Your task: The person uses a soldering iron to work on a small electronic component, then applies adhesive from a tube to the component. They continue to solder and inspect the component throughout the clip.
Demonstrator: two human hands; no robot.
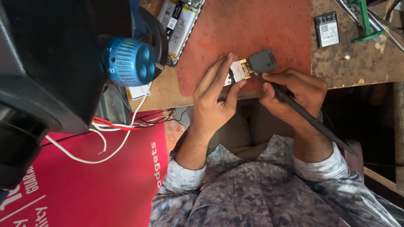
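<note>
Left hand [216,90] pinches small circuit board [238,70] at red mat [252,29] near edge, steadying it. Right hand [294,90] closed around black tool [309,117], tip apparently prying dark grey module [262,61].

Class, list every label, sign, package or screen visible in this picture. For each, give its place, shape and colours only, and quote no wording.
Red banner: lower left, below the bench edge; large red sheet with white lettering.
Battery label: on the opened phone, top centre; long pale rectangle with small dark marks.
Small battery: top right on the bench; black rectangle with a white sticker.
White card: under the blue knob; small, mostly hidden.
No lit screens.
</note>
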